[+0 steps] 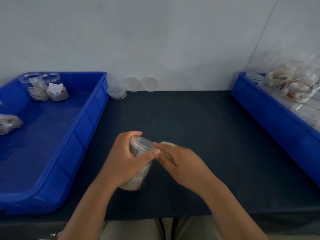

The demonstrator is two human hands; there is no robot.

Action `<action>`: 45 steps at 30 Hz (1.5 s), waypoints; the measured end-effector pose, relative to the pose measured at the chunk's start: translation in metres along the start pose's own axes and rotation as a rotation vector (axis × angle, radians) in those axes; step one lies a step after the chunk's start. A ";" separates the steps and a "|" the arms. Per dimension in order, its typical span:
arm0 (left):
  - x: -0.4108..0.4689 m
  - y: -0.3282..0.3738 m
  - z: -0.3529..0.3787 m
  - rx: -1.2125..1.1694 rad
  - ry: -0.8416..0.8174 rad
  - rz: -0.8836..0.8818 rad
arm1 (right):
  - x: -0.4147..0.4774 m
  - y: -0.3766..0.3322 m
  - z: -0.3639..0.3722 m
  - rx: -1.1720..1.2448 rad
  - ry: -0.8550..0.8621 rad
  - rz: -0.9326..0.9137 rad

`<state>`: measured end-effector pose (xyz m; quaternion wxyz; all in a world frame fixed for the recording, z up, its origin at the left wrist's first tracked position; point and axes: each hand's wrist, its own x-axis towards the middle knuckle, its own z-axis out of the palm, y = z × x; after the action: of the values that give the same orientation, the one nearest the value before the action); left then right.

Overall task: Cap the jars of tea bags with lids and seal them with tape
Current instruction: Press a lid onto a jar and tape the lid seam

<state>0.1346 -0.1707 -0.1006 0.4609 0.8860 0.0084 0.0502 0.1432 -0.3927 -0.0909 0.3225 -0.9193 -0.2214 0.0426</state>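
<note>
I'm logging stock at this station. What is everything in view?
table: one, dark blue, centre
left bin: one, blue, left
open jars: two, clear, left bin's far corner
white bundle: one, left bin's edge, cut off
right bin: one, blue, right; jars and lids inside, uncounted
stacked lids: one stack, clear, by left bin
leaning lids: two, clear, against wall
held jar: one, clear, lidded, table's front
tape roll: one, pale tan, beside held jar
left hand: grips held jar
right hand: holds tape roll
</note>
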 end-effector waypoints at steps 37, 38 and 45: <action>-0.014 0.001 0.010 -0.053 0.247 0.124 | 0.005 -0.019 0.010 -0.253 0.075 0.171; -0.015 0.002 0.012 -0.026 0.266 0.138 | 0.007 -0.020 0.009 -0.278 0.067 0.188; -0.013 0.003 0.009 0.089 0.281 0.180 | 0.028 -0.027 0.008 -0.357 0.006 0.249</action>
<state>0.1223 -0.1810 -0.1047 0.4089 0.8870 -0.0042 0.2144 0.1562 -0.3575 -0.0784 0.1474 -0.9822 -0.1094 0.0394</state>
